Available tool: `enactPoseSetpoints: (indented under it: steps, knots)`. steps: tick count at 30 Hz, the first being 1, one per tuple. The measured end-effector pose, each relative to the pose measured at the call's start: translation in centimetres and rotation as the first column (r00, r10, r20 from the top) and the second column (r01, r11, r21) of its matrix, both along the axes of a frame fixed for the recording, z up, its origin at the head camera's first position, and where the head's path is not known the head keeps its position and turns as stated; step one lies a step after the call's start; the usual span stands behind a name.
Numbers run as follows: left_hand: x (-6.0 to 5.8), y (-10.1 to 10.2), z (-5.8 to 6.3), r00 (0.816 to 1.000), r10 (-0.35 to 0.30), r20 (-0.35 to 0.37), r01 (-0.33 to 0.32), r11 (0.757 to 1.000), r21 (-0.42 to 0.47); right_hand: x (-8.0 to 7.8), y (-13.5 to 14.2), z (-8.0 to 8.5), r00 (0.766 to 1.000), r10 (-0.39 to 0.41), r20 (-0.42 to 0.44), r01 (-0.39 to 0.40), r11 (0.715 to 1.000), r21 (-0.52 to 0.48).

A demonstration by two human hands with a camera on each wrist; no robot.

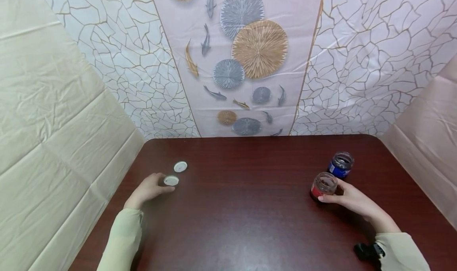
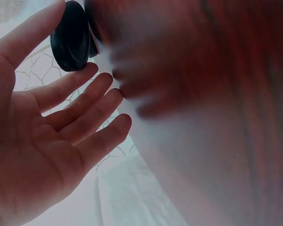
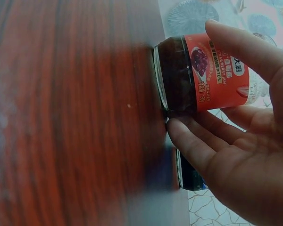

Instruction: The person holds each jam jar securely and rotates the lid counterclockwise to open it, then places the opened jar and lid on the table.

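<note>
At the left of the table my left hand (image 1: 151, 189) pinches a jar lid (image 1: 171, 180) between thumb and index finger. The lid's pale inside faces up in the head view; its dark outside (image 2: 70, 37) shows in the left wrist view. Just beyond it lies a second lid (image 1: 180, 166), pale side up. Over on the right, my right hand (image 1: 357, 201) grips an uncapped strawberry jam jar (image 1: 324, 185), thumb on one side and fingers on the other. Its red label (image 3: 221, 70) shows in the right wrist view. The jar is upright, its base right at the tabletop.
Behind the jam jar stands another open jar (image 1: 340, 165) with a blue label. Both are near the right side of the dark wood table (image 1: 242, 207). Patterned cloth (image 1: 200, 104) hangs behind the back edge, with pale cloth along both sides.
</note>
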State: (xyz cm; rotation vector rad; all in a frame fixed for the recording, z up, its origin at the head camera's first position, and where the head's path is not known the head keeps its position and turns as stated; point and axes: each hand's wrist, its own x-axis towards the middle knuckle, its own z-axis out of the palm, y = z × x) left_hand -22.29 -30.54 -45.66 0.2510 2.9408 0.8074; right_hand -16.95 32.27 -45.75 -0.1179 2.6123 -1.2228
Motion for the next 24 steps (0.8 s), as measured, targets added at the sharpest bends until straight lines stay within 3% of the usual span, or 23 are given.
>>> enactPoseSetpoints:
  steps: [24]
  knots:
    - [-0.13,0.49,-0.01,0.999,-0.002,-0.032,-0.001,0.996,-0.087,-0.09,0.13,-0.03,1.0,0.005,0.017,-0.005,1.0,0.015]
